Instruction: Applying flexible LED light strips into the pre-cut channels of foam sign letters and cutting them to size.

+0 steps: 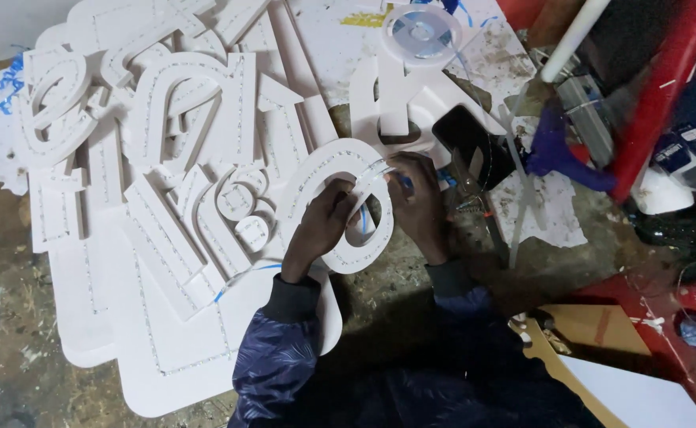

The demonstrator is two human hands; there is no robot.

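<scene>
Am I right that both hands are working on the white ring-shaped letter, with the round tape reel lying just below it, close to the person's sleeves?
Not quite. Both hands, left hand and right hand, are on the white ring-shaped letter, but the tape reel lies above it, at the top of the head view, far from the sleeves.

The left hand [324, 226] covered part of the white ring-shaped letter [340, 202], and its fingers' tips could not be made out. The red bar [661, 87] and white pipe [573, 40] ran off the top edge. The heaped white letters [165, 119] hid one another.
</scene>
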